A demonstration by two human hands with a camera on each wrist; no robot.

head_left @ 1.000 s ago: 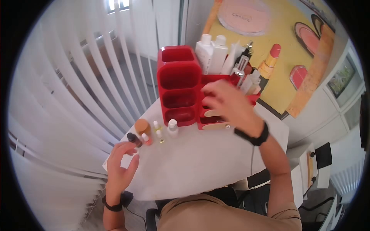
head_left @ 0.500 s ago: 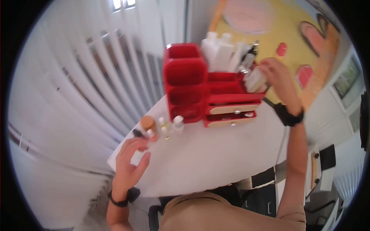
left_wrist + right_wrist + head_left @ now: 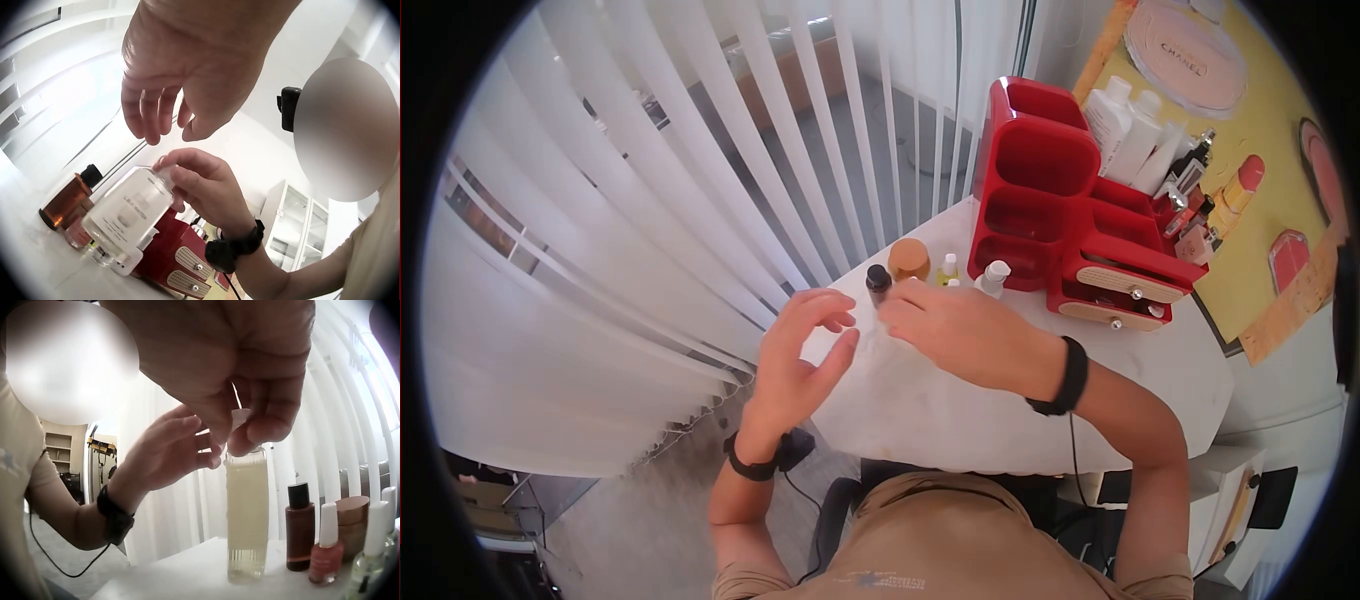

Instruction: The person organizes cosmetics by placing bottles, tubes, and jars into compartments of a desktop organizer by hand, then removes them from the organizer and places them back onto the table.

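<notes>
My right hand (image 3: 250,425) pinches the top of a clear bottle (image 3: 247,512) that stands on the white worktop (image 3: 960,400), just beside a brown bottle (image 3: 300,526) and a pink one (image 3: 327,547), and my left hand (image 3: 165,453) is spread loosely near it, holding nothing.

bare tabletop (image 3: 960,420) is left open on the near side. the far side is blocked by a row of small bottles (image 3: 340,540), with the red organiser (image 3: 1040,200) behind them on the right. blinds (image 3: 650,200) close off the left.
</notes>
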